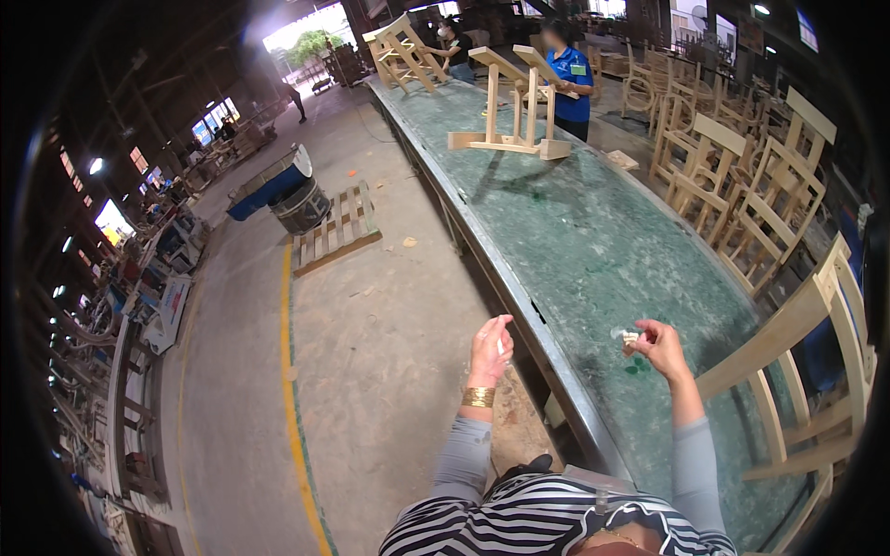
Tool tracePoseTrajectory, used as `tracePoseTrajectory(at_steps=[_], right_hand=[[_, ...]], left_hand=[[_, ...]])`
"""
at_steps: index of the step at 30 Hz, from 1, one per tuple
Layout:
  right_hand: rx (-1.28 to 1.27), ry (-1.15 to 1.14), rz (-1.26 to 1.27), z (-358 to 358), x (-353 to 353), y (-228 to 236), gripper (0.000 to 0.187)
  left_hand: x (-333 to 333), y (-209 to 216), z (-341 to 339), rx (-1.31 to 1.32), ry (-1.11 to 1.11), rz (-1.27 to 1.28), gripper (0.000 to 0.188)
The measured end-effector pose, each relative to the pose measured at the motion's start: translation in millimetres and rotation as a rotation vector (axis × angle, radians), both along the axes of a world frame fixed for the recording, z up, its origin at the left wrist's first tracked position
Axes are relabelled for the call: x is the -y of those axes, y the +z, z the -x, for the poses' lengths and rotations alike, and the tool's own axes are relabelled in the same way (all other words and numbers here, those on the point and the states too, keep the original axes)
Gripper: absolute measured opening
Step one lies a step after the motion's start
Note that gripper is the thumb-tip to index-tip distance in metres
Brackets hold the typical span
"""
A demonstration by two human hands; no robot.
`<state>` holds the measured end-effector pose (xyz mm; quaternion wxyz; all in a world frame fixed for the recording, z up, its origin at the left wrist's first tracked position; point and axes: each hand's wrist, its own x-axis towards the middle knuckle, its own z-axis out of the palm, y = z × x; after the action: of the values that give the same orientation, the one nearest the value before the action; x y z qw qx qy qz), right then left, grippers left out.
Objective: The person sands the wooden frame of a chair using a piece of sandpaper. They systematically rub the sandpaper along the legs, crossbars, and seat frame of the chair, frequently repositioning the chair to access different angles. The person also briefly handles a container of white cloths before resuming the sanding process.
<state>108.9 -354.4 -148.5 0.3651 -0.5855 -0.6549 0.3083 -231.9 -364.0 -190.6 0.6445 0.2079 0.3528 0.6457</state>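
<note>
My left hand [488, 350] is held just off the workbench's near-left edge, its fingers curled closed. A small white bit shows at its palm, too small to name. Above the green bench top [593, 241], my right hand [662, 348] pinches a few small pale pegs [631, 339] between thumb and fingertips; they look like wooden dowels, but their exact kind is hard to tell. Dark green wet-looking spots lie on the surface below that hand. A pale wooden chair frame [779, 361] stands at the right, close to my right forearm.
Farther along the bench rest an upturned chair frame [514, 116] and another chair [405, 56]. A person in a blue shirt [570, 88] stands beyond it. Many chair frames [732, 176] crowd the right side. A wooden pallet [338, 227] and a dark tub [301, 206] stand on the floor left.
</note>
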Motion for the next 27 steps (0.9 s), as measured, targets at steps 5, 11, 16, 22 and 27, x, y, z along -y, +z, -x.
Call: tracePoseTrajectory(at_steps=[5,11,16,22,27], right_hand=[[0.180,0.132,0.019,17.8,4.8,7.2,0.027],[-0.611,0.233,0.096,2.5,-4.7,16.1,0.030],[0.814,0.128,-0.151,-9.0,-19.2,-27.9,0.017],[0.362,0.171,-0.022,10.0,-19.1,-34.4,0.020],[0.260,0.450,0.020,64.4,2.2,2.0,0.021]], left_hand=[[9.6,-5.0,1.9,-0.083,0.081,0.099,0.054],[29.2,1.2,43.6,-0.131,0.382,0.190,0.052],[68.2,6.3,73.1,-0.184,0.304,0.070,0.042],[88.7,-7.8,46.1,-0.609,0.199,0.197,0.024],[77.1,-7.8,-14.1,-0.745,-0.172,0.041,0.028]])
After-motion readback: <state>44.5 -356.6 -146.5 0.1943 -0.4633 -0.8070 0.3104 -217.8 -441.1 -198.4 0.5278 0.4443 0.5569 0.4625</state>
